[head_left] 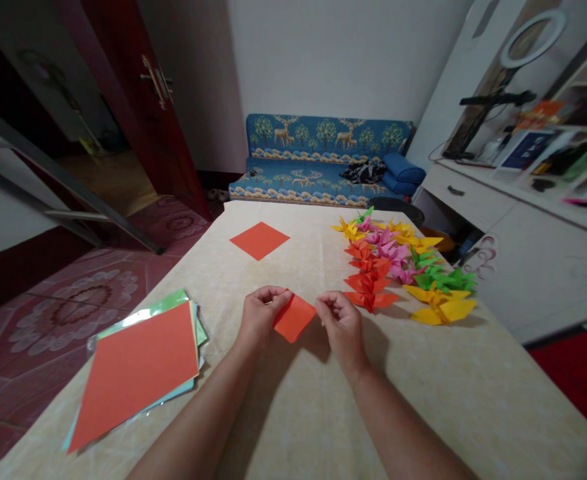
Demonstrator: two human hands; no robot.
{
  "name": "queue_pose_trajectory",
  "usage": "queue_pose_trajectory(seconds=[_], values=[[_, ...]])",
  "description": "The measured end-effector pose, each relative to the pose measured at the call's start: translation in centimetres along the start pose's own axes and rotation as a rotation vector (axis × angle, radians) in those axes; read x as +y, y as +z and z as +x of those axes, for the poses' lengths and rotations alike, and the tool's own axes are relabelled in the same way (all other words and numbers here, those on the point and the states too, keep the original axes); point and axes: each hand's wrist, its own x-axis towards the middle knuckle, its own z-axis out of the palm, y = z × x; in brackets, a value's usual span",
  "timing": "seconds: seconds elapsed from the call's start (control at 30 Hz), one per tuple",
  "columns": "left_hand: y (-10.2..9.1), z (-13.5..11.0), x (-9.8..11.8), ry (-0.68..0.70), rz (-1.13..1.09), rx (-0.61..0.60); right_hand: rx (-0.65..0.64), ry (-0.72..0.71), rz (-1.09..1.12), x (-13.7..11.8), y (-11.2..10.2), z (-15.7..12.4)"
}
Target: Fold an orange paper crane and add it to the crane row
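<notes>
A small folded orange paper (293, 318) is held just above the table between both my hands. My left hand (260, 313) pinches its left corner, fingers closed on it. My right hand (342, 323) pinches its right edge, fingers curled. A flat orange square sheet (259, 240) lies farther back on the beige tablecloth (283, 407). A stack of coloured paper sheets (138, 367), orange on top, lies at the left near the table edge.
Several folded paper cranes (403, 267) in orange, pink, yellow and green lie in rows at the right rear of the table. A blue patterned sofa (318, 160) stands behind. White cabinets (523, 227) are on the right, a dark red door (138, 93) on the left.
</notes>
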Motion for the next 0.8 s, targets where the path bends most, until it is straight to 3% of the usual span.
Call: queue_pose_trajectory(seconds=[0.13, 0.23, 0.57, 0.7, 0.8], values=[[-0.3, 0.2, -0.1, -0.029, -0.096, 0.057, -0.096, -0.35, -0.169, -1.1, 0.1, -0.5], [-0.2, 0.0, -0.2, -0.022, -0.096, 0.037, -0.145, -0.441, -0.255, -1.3, 0.7, -0.8], [0.3, -0.6, 0.3, 0.17, -0.024, -0.091, 0.032, -0.03, -0.022, -0.4, 0.7, -0.3], [0.4, -0.9, 0.6, 0.243, 0.001, -0.129, 0.031, 0.005, -0.006, -0.4, 0.7, -0.4], [0.5, -0.9, 0.7, 0.223, -0.001, -0.108, 0.025, 0.028, 0.011, -0.3, 0.7, -0.4]])
